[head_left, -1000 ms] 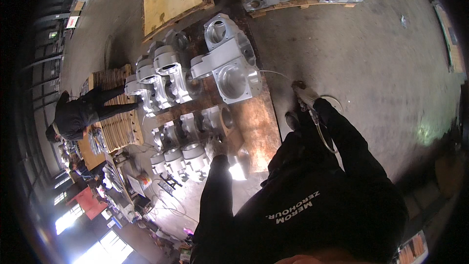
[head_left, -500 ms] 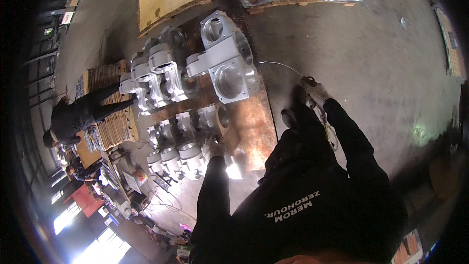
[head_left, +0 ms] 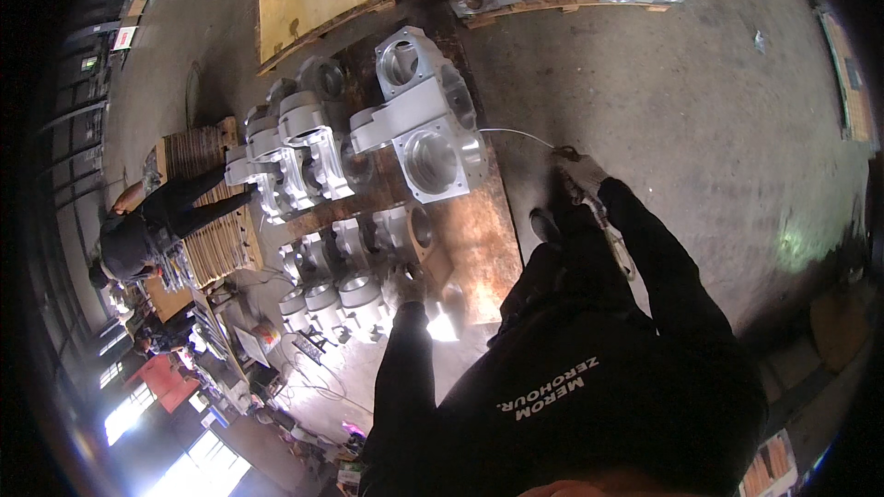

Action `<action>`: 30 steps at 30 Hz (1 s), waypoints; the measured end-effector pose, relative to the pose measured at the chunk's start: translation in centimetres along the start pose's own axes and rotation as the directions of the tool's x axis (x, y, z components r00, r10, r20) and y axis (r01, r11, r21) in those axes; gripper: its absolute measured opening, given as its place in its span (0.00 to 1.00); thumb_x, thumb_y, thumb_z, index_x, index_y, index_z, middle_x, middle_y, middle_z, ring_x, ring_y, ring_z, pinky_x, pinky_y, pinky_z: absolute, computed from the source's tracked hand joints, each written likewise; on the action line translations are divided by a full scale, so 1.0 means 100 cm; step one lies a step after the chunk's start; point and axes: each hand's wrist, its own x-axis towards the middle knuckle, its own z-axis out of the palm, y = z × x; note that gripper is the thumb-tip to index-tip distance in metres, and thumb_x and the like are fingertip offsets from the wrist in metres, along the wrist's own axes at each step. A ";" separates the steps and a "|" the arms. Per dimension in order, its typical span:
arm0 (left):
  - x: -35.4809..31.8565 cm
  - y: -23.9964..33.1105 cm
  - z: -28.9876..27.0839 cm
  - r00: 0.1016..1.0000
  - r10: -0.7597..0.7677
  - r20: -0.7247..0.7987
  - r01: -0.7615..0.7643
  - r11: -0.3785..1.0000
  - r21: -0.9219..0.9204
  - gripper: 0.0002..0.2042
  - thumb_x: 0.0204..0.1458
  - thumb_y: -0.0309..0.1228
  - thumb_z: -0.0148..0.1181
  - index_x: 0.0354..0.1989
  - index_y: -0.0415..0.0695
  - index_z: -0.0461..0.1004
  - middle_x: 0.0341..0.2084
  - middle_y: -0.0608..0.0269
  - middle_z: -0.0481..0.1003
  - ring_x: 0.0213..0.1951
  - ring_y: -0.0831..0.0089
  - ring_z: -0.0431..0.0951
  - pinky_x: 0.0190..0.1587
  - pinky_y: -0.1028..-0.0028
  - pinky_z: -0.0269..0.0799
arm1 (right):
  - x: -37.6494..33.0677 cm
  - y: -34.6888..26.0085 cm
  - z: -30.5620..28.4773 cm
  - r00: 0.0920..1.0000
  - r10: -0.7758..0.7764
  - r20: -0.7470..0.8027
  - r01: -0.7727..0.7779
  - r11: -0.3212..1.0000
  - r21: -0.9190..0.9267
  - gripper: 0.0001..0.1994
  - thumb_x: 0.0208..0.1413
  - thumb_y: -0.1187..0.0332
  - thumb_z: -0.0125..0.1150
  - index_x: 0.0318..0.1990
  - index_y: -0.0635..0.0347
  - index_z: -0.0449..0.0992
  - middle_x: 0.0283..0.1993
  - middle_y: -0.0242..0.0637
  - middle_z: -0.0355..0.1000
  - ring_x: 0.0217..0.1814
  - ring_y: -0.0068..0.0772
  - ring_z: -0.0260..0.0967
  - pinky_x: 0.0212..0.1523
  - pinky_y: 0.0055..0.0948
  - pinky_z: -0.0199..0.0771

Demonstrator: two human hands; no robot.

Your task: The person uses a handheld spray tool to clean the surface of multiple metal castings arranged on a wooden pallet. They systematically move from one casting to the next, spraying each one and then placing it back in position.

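Right hand [head_left: 578, 168], gloved, clenched on thin hose [head_left: 516, 133] leading to large machined housing [head_left: 433, 133] on pallet [head_left: 479, 239]. Left hand [head_left: 408, 283] near small castings [head_left: 336, 299]; grip state cannot be determined. Housing: judged heavy, rigid, sharp-edged; grasp at flanges or bores. Hose: light, flexible.

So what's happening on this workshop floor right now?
A person in dark sleeves stands over a low rust-brown pallet loaded with silvery machined metal housings. The gloved left hand reaches down among the smaller castings, while the gloved right hand holds a thin pale hose. Another person bends nearby.
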 end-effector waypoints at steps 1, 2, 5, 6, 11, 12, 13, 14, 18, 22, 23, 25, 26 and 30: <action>0.005 0.001 0.000 1.000 0.020 -0.022 -0.020 1.000 -0.019 0.18 0.55 0.44 0.53 0.43 0.45 0.82 0.47 0.47 0.77 0.50 0.52 0.76 0.55 0.57 0.71 | 0.019 0.020 -0.008 0.999 -0.009 -0.050 0.008 1.000 -0.024 0.24 0.60 0.44 0.57 0.34 0.59 0.74 0.23 0.32 0.69 0.26 0.33 0.71 0.30 0.36 0.71; 0.004 0.000 -0.001 0.999 0.030 -0.036 -0.031 0.999 -0.017 0.18 0.55 0.44 0.53 0.43 0.45 0.82 0.48 0.47 0.77 0.50 0.51 0.77 0.55 0.57 0.71 | 0.015 0.011 0.000 0.999 0.007 -0.044 -0.006 1.000 0.026 0.23 0.60 0.44 0.57 0.35 0.59 0.75 0.22 0.32 0.68 0.24 0.32 0.70 0.27 0.36 0.70; 0.000 -0.002 -0.003 0.995 0.071 -0.070 -0.072 0.997 -0.005 0.19 0.54 0.45 0.54 0.43 0.45 0.82 0.47 0.48 0.78 0.48 0.50 0.78 0.55 0.57 0.72 | -0.011 -0.013 0.017 0.996 -0.048 -0.074 0.054 0.995 0.086 0.22 0.60 0.45 0.59 0.38 0.58 0.77 0.20 0.31 0.68 0.19 0.30 0.67 0.21 0.35 0.66; 0.001 -0.005 0.000 0.993 0.086 -0.080 -0.085 0.996 0.009 0.19 0.54 0.45 0.54 0.43 0.45 0.82 0.47 0.48 0.78 0.48 0.50 0.78 0.55 0.57 0.72 | -0.015 -0.011 0.012 0.985 -0.136 -0.104 0.142 0.989 0.047 0.20 0.60 0.46 0.60 0.39 0.57 0.77 0.20 0.30 0.68 0.17 0.28 0.65 0.18 0.34 0.64; 0.002 -0.005 0.006 0.997 0.032 -0.067 -0.029 0.999 0.038 0.19 0.53 0.45 0.54 0.43 0.45 0.82 0.47 0.49 0.78 0.47 0.52 0.79 0.53 0.57 0.73 | -0.021 -0.023 -0.021 0.996 0.023 -0.087 -0.014 0.994 0.107 0.21 0.60 0.50 0.59 0.48 0.58 0.76 0.27 0.40 0.75 0.30 0.34 0.74 0.31 0.37 0.74; 0.001 -0.002 0.003 0.996 0.037 -0.084 -0.035 0.999 0.024 0.19 0.52 0.44 0.54 0.43 0.45 0.82 0.46 0.49 0.78 0.47 0.52 0.79 0.52 0.57 0.74 | -0.016 -0.024 -0.019 0.990 -0.054 -0.129 0.065 0.994 0.082 0.21 0.60 0.49 0.59 0.49 0.58 0.76 0.28 0.40 0.75 0.32 0.35 0.75 0.33 0.37 0.74; 0.002 0.001 0.002 0.994 0.042 -0.101 -0.041 0.999 0.011 0.19 0.52 0.44 0.54 0.43 0.44 0.82 0.45 0.49 0.79 0.46 0.52 0.79 0.52 0.57 0.74 | -0.011 -0.025 -0.017 0.977 -0.132 -0.169 0.143 0.988 0.054 0.22 0.61 0.49 0.58 0.49 0.59 0.76 0.30 0.41 0.76 0.35 0.36 0.75 0.36 0.37 0.74; 0.003 0.002 0.001 0.995 0.040 -0.091 -0.040 0.999 0.002 0.19 0.53 0.43 0.53 0.43 0.44 0.82 0.44 0.49 0.79 0.46 0.52 0.79 0.52 0.57 0.74 | -0.001 -0.023 -0.015 0.970 -0.151 -0.188 0.158 0.987 0.018 0.21 0.61 0.49 0.58 0.48 0.59 0.76 0.30 0.41 0.76 0.36 0.36 0.75 0.37 0.38 0.74; 0.013 -0.051 0.052 0.992 0.018 -0.122 -0.022 0.999 -0.030 0.18 0.53 0.42 0.53 0.41 0.44 0.82 0.41 0.49 0.80 0.45 0.52 0.79 0.51 0.58 0.74 | 0.044 -0.007 -0.005 0.986 -0.102 -0.134 0.093 0.993 -0.076 0.21 0.62 0.49 0.56 0.47 0.58 0.77 0.34 0.37 0.77 0.40 0.36 0.76 0.40 0.38 0.73; 0.005 -0.002 0.008 0.990 0.088 -0.109 -0.086 0.996 0.018 0.17 0.53 0.43 0.53 0.40 0.45 0.82 0.39 0.48 0.80 0.44 0.51 0.79 0.50 0.57 0.74 | 0.019 -0.057 -0.001 0.990 -0.097 -0.103 0.082 0.987 -0.136 0.21 0.62 0.49 0.54 0.47 0.58 0.77 0.34 0.38 0.77 0.40 0.35 0.75 0.41 0.38 0.72; 0.001 -0.004 0.006 0.991 0.085 -0.104 -0.082 0.996 0.030 0.17 0.53 0.43 0.53 0.40 0.45 0.82 0.39 0.48 0.80 0.44 0.51 0.79 0.50 0.57 0.74 | 0.028 -0.051 -0.002 0.992 -0.088 -0.094 0.073 0.986 -0.153 0.21 0.62 0.49 0.54 0.47 0.58 0.77 0.33 0.39 0.77 0.39 0.35 0.75 0.40 0.38 0.72; 0.005 -0.004 0.006 0.990 0.105 -0.095 -0.101 0.994 0.046 0.17 0.53 0.43 0.53 0.40 0.45 0.82 0.39 0.48 0.80 0.43 0.51 0.79 0.49 0.57 0.74 | 0.061 -0.014 -0.018 0.996 -0.053 -0.075 0.043 0.989 -0.140 0.21 0.62 0.49 0.54 0.47 0.58 0.77 0.32 0.41 0.76 0.37 0.35 0.75 0.39 0.38 0.72; 0.007 0.001 0.004 0.995 0.066 -0.074 -0.063 0.997 0.040 0.17 0.53 0.43 0.53 0.39 0.46 0.82 0.39 0.48 0.80 0.44 0.51 0.79 0.49 0.58 0.74 | 0.078 0.002 -0.027 0.998 -0.035 -0.055 0.029 0.994 -0.109 0.21 0.62 0.49 0.53 0.47 0.59 0.77 0.32 0.42 0.76 0.37 0.35 0.75 0.39 0.38 0.72; 0.001 0.001 -0.006 1.000 -0.002 -0.003 0.002 0.998 0.066 0.19 0.55 0.45 0.53 0.42 0.44 0.82 0.44 0.48 0.79 0.48 0.52 0.78 0.53 0.58 0.73 | 0.034 -0.057 -0.003 0.986 -0.154 -0.061 0.140 0.972 -0.188 0.27 0.57 0.40 0.59 0.37 0.61 0.81 0.29 0.36 0.76 0.33 0.29 0.71 0.36 0.33 0.71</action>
